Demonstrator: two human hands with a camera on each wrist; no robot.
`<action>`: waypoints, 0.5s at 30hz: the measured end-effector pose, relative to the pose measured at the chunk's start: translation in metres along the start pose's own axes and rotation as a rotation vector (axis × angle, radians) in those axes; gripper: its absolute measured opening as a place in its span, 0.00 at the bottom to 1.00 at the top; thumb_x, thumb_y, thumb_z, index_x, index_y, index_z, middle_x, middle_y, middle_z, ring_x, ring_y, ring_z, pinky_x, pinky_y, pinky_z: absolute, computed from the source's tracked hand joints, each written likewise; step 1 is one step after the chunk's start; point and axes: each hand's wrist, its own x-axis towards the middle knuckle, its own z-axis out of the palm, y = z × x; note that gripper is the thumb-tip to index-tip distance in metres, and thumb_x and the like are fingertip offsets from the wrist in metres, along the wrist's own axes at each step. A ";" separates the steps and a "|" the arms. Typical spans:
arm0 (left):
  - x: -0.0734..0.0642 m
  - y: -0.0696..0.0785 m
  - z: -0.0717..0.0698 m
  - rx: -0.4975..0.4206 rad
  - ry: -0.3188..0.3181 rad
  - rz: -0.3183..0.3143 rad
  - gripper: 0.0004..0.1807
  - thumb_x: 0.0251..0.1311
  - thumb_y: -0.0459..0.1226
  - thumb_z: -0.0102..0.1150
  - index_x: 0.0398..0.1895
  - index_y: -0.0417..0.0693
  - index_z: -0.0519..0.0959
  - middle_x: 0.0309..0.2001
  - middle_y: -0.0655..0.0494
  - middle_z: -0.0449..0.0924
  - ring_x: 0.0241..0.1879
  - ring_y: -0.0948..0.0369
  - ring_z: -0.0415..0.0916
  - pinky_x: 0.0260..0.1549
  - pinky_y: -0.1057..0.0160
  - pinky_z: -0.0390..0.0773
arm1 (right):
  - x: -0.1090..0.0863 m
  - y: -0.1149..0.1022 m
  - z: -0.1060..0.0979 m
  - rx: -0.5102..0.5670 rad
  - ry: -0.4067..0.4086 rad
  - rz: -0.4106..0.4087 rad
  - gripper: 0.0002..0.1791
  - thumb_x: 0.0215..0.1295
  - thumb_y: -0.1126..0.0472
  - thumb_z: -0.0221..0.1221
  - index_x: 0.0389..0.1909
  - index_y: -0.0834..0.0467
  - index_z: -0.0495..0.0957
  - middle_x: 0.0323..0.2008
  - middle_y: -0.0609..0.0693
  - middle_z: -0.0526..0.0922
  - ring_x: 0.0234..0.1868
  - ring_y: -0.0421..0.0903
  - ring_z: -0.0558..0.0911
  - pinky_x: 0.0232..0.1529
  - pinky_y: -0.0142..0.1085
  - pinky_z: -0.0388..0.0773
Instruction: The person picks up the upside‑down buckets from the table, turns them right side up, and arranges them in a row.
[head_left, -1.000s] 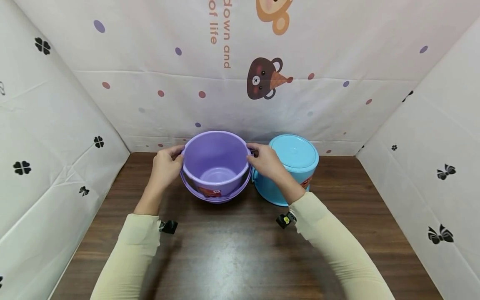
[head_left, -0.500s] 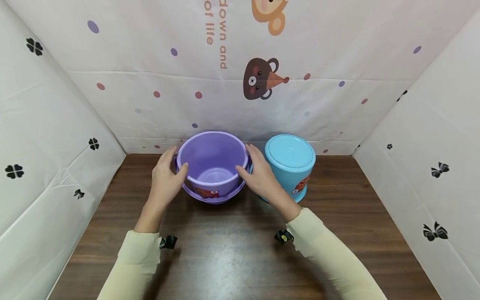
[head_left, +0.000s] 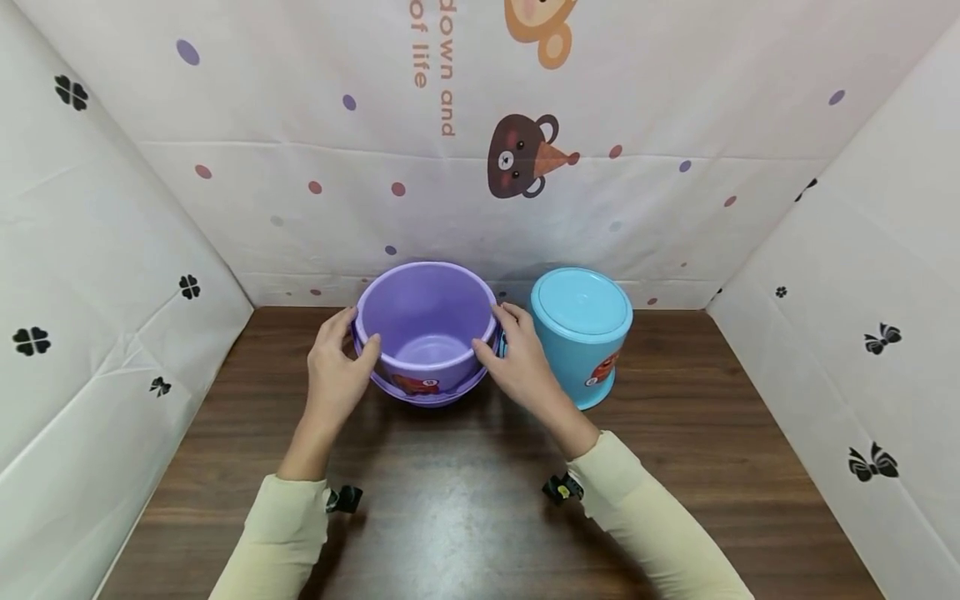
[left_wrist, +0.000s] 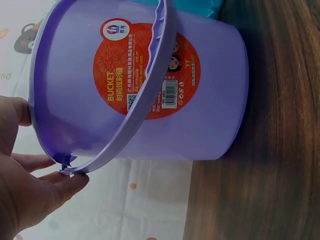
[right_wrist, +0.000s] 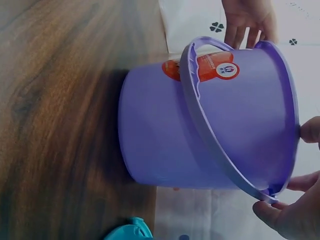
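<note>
A purple bucket stands upright with its mouth up, near the back of the table. Its handle hangs down across the front, over a red label. My left hand holds the rim at the left side; in the left wrist view the thumb touches the rim and the fingers lie by the handle's joint. On the right side my right hand holds the rim likewise, fingers outside by the other handle joint. Close by on the right, a light blue bucket stands upside down, partly hidden by my right hand.
The brown wooden table reaches toward me. A white printed sheet rises directly behind both buckets, and more white sheets stand at the left and right. Both wrists carry small black cameras.
Both hands have shifted a little toward me along the rim, and the thumbs have come round to the near side. The purple bucket's position looks almost unchanged. The blue bucket shows no clear movement.
</note>
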 end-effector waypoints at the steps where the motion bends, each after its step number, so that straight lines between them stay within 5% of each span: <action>1: 0.000 0.000 0.000 -0.006 0.000 -0.006 0.29 0.54 0.37 0.65 0.61 0.38 0.74 0.62 0.42 0.72 0.56 0.48 0.77 0.54 0.52 0.78 | 0.000 -0.001 0.000 -0.012 -0.004 0.003 0.39 0.64 0.40 0.55 0.72 0.52 0.60 0.73 0.57 0.55 0.71 0.56 0.63 0.67 0.53 0.66; 15: 0.001 0.004 0.000 -0.026 -0.006 -0.037 0.28 0.56 0.35 0.63 0.61 0.37 0.73 0.64 0.42 0.72 0.57 0.48 0.77 0.52 0.59 0.78 | 0.009 -0.008 -0.009 -0.094 -0.061 -0.005 0.39 0.63 0.41 0.57 0.70 0.57 0.63 0.71 0.60 0.59 0.70 0.58 0.64 0.68 0.50 0.67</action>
